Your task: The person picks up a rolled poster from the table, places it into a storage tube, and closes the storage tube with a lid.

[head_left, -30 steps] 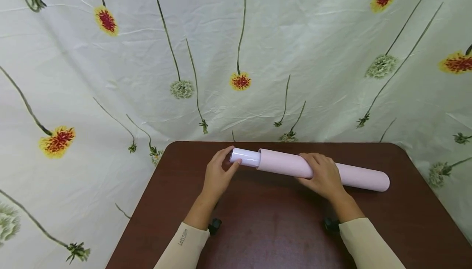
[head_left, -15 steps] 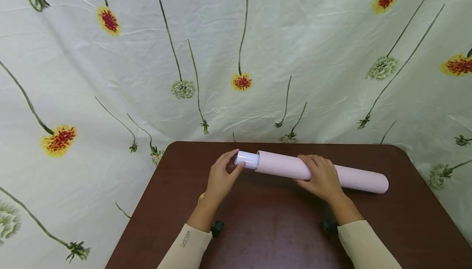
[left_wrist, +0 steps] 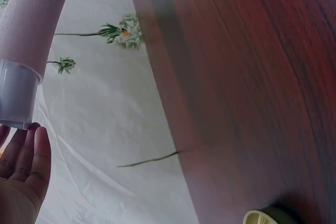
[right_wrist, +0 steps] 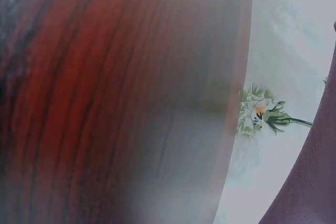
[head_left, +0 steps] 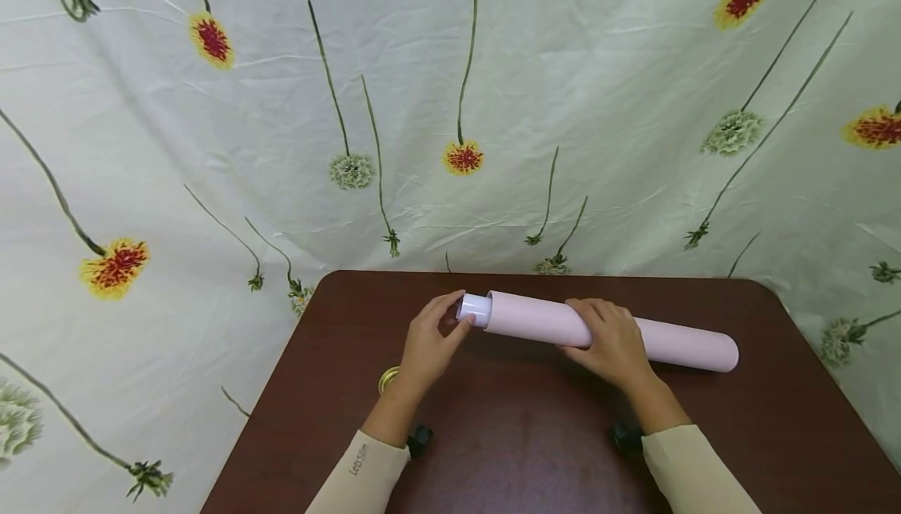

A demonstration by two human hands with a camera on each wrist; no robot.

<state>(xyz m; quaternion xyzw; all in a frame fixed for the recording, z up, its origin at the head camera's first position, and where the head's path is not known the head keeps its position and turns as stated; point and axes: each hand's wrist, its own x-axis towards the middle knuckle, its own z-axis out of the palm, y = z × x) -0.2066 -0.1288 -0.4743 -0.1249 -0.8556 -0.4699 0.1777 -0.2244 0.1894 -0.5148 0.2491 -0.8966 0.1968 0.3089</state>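
A long pale pink tube point(head_left: 533, 317) lies tilted across the head view, its rounded end to the right. From its open left end sticks a short length of a glossy white roll point(head_left: 476, 310). My left hand point(head_left: 426, 346) holds the outer end of that roll between thumb and fingers. Around the middle of the tube, my right hand point(head_left: 612, 344) grips from above. The left wrist view shows the white roll point(left_wrist: 17, 92) inside the tube's mouth, with fingertips point(left_wrist: 42, 140) at its end. The right wrist view does not show the right hand's grip.
A brown wooden table point(head_left: 521, 436) with rounded far corners lies under both hands. Near my left wrist sits a round gold-coloured lid or cap point(head_left: 386, 378), partly hidden by the forearm. A white flower-print cloth point(head_left: 281, 107) hangs behind the table.
My left hand has moved right along with the white roll, which slides deeper into the pink tube, so less of it shows. The gold round piece has come into sight beside the left wrist.
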